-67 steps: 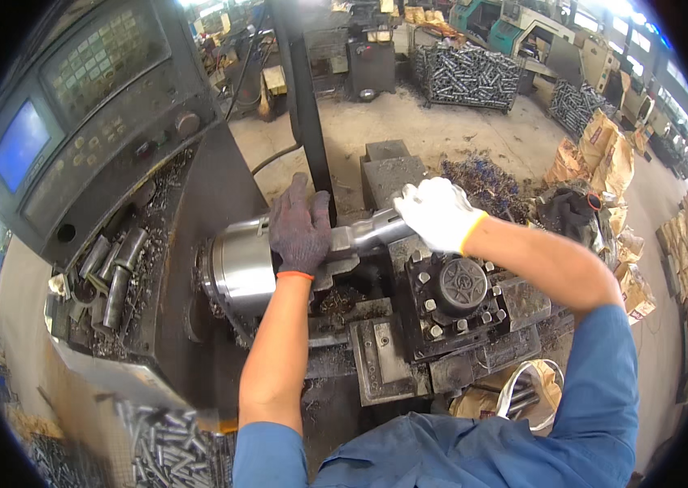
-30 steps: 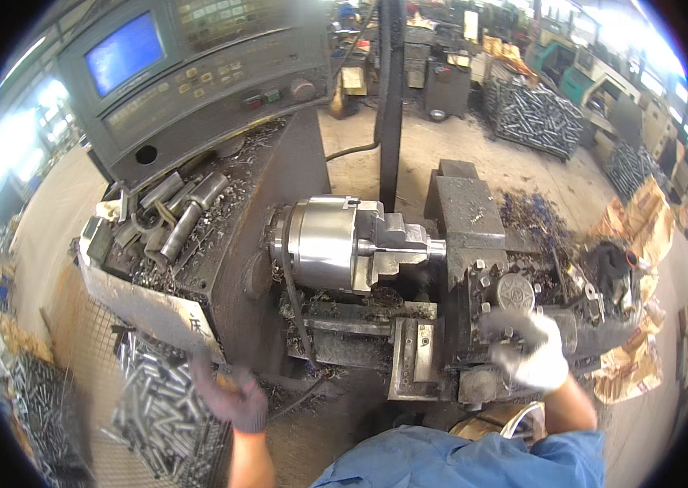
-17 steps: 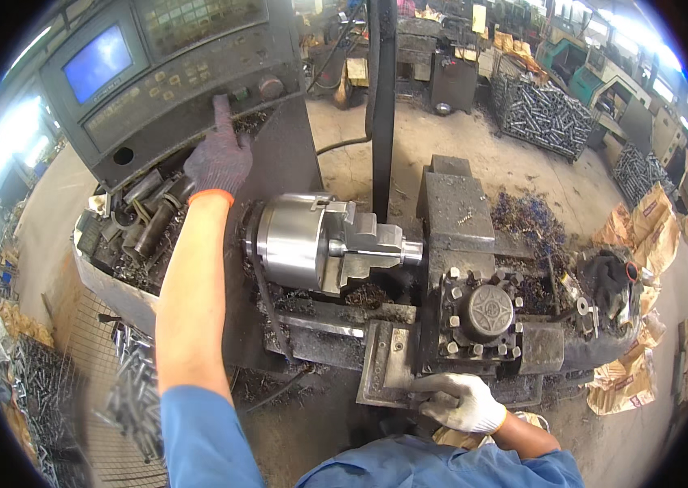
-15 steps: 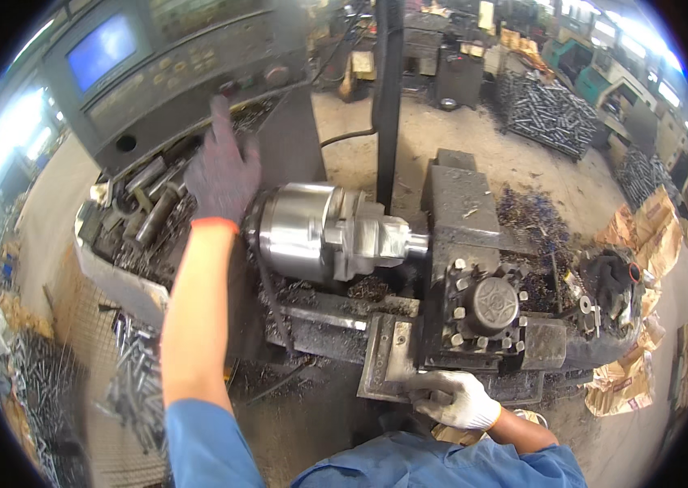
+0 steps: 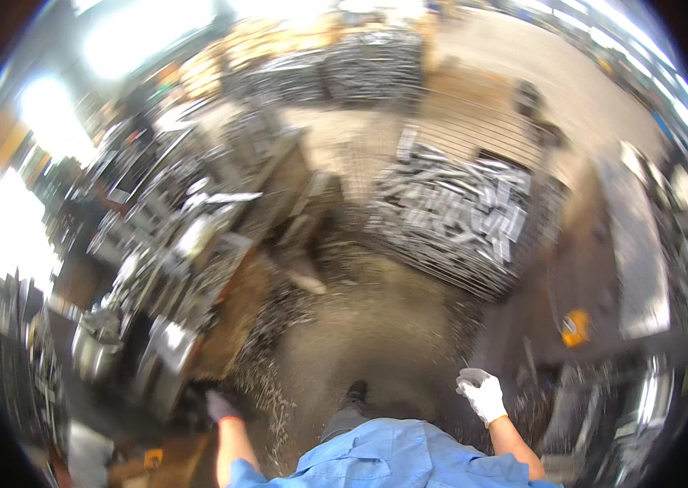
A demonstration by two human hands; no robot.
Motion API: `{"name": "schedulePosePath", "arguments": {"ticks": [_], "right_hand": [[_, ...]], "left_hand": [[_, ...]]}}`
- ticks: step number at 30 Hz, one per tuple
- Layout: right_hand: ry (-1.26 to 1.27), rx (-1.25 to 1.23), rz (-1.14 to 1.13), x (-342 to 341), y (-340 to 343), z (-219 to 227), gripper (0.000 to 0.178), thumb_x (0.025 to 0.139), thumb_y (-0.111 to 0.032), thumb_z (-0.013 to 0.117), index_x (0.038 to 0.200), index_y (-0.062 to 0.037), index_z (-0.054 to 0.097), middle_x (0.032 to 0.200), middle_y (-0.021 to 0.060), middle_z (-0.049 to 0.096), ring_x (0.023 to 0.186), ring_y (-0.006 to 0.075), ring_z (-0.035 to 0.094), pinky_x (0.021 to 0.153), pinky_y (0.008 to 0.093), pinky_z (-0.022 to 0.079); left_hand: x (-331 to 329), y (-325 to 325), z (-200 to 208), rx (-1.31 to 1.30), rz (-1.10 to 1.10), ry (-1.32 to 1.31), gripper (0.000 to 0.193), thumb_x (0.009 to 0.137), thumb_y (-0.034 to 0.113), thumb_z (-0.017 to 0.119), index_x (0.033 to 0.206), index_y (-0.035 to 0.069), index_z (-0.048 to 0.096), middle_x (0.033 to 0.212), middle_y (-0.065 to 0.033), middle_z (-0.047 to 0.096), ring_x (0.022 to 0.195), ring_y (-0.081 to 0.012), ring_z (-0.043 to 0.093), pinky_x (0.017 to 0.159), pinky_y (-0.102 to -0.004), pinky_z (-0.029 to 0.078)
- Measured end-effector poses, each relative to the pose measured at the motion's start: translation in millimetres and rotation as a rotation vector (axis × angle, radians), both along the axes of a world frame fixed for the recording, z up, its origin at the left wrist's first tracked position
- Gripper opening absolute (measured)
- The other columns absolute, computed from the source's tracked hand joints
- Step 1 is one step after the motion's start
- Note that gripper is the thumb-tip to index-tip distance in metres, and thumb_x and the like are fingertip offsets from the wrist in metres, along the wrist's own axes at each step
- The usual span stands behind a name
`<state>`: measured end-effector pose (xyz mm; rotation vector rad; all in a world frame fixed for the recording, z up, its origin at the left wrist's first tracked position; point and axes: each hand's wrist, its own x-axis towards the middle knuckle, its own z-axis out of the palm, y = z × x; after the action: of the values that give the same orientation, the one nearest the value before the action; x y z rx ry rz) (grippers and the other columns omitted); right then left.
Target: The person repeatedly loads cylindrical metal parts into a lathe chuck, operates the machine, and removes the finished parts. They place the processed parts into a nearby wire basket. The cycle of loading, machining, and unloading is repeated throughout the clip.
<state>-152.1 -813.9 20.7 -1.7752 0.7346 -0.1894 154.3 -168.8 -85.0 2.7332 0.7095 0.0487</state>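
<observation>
My left hand (image 5: 219, 405), in a dark glove with a red cuff, hangs low at my left side. It is smeared by motion, and its fingers do not show clearly. The nearest thing to it is a cluttered workbench (image 5: 234, 313). My right hand (image 5: 484, 397), in a white knitted glove, hangs at my right side, fingers loosely bent and a little apart. I see nothing in it. It is near the dark side of a machine (image 5: 551, 301) with a small yellow patch.
A mesh crate (image 5: 441, 264) heaped with metal bars (image 5: 462, 199) stands ahead on the floor. Metal chips (image 5: 271, 358) litter the floor by the bench. Stacked metal parts (image 5: 372, 65) line the back. The whole view is motion-blurred.
The view has swung left from the lathe to the bench and metal bars. My left hand has left the control panel and dropped to my side. The right hand has left the lathe's front.
</observation>
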Motion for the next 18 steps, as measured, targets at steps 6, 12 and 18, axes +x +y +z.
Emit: {"name": "schedulePosePath", "arguments": {"ticks": [6,12,18], "right_hand": [[0.172,-0.180,0.574,206.6,83.0,-13.6,0.037,0.090,-0.029,0.073,0.118,-0.0051,0.078,0.118,0.0165,0.078,0.110,0.0336,0.073,0.098,0.0410,0.058],[0.228,-0.405,1.093,311.8,144.5,9.4,0.040,0.090,-0.034,0.072,0.117,-0.0058,0.078,0.120,0.0173,0.077,0.111,0.0360,0.072,0.098,0.0423,0.057],[0.350,-0.411,1.184,357.6,147.0,-17.8,0.052,0.093,-0.042,0.067,0.130,-0.0059,0.074,0.130,0.0192,0.073,0.123,0.0369,0.068,0.107,0.0435,0.053]], "left_hand": [[-157.6,258.8,33.2,0.836,0.435,1.149,0.040,0.107,0.033,0.061,0.142,0.015,0.064,0.140,-0.0017,0.068,0.113,-0.0170,0.071,0.092,-0.0394,0.058],[-177.3,196.1,98.5,-0.277,0.929,-0.793,0.047,0.112,0.037,0.048,0.149,0.009,0.058,0.151,-0.0138,0.061,0.130,-0.0299,0.061,0.107,-0.0390,0.049],[-89.2,142.1,88.4,0.162,0.865,-0.664,0.046,0.111,0.037,0.051,0.144,0.006,0.059,0.140,-0.0194,0.064,0.125,-0.0322,0.062,0.106,-0.0433,0.051]]}}
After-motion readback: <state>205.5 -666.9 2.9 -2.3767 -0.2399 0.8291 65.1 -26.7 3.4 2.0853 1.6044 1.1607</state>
